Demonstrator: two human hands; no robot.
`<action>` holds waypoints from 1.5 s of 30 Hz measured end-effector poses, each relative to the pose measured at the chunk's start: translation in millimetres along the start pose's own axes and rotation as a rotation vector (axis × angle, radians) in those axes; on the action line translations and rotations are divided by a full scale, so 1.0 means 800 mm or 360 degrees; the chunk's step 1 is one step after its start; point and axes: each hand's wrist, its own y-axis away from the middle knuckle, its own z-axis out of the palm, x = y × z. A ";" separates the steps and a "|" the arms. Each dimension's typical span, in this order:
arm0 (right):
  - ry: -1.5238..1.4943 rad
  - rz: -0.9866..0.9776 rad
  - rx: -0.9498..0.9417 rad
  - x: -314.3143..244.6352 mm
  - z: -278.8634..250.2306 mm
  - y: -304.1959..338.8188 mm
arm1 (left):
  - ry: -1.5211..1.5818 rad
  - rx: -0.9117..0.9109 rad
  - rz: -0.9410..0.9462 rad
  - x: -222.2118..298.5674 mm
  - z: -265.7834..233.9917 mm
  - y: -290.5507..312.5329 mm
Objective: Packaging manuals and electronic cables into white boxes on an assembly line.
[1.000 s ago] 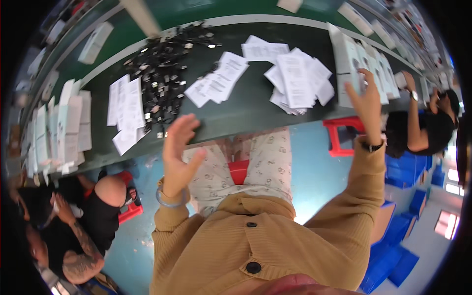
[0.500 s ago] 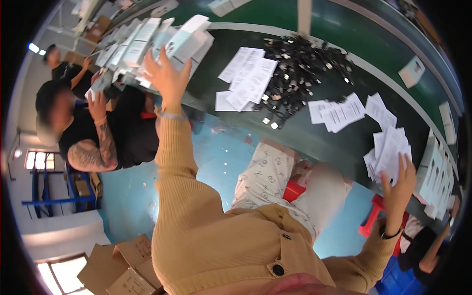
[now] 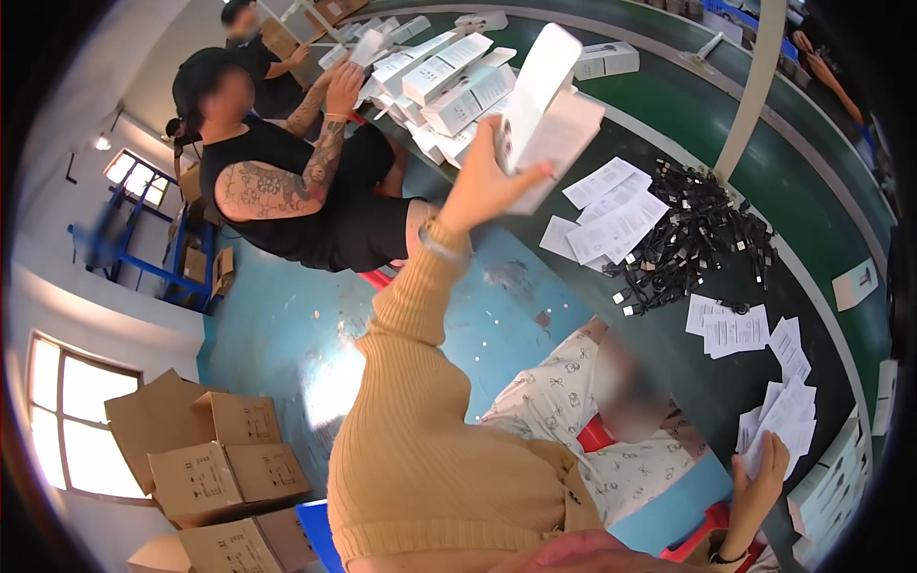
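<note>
My left hand (image 3: 485, 183) is closed around a white carton (image 3: 556, 129) with its long top flap standing up, lifted at the near end of a heap of similar cartons (image 3: 457, 81). Over at the right, my right hand (image 3: 759, 492) pinches the lower edge of a printed leaflet (image 3: 761, 456) between thumb and fingers, at a fanned pile of leaflets (image 3: 795, 413). Other leaflets (image 3: 619, 218) lie on the dark table between the hands, beside a tangled pile of black cables (image 3: 690, 239) with metal plugs.
A green conveyor (image 3: 659, 88) runs along the table's far side, carrying a few cartons. More white cartons (image 3: 829, 482) stand right of my right hand. At left a co-worker (image 3: 277, 181) handles a carton. Brown cardboard boxes (image 3: 215, 468) sit on the floor lower left.
The view has swung left. My left hand, open and spread before, has taken hold of a white carton. My right hand's fingers have closed on a leaflet.
</note>
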 end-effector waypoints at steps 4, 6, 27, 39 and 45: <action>0.0037 -0.0020 -0.0095 -0.014 -0.014 0.002 | 0.0863 -0.0396 -0.0197 0.033 0.023 0.080; 0.0055 -0.0034 -0.0145 -0.012 -0.016 0.007 | 0.0929 -0.0612 -0.0339 0.023 0.036 0.119; -0.0994 -0.0565 0.0354 -0.142 -0.111 -0.046 | 0.1535 -0.1659 -0.0854 0.021 0.143 0.250; -0.0882 -0.0741 -0.0307 -0.183 -0.029 -0.110 | 0.1942 -0.1885 -0.0834 0.026 0.191 0.286; -0.0678 -0.0227 0.0136 -0.168 0.028 -0.216 | 0.1892 -0.1695 -0.1191 0.018 0.128 0.300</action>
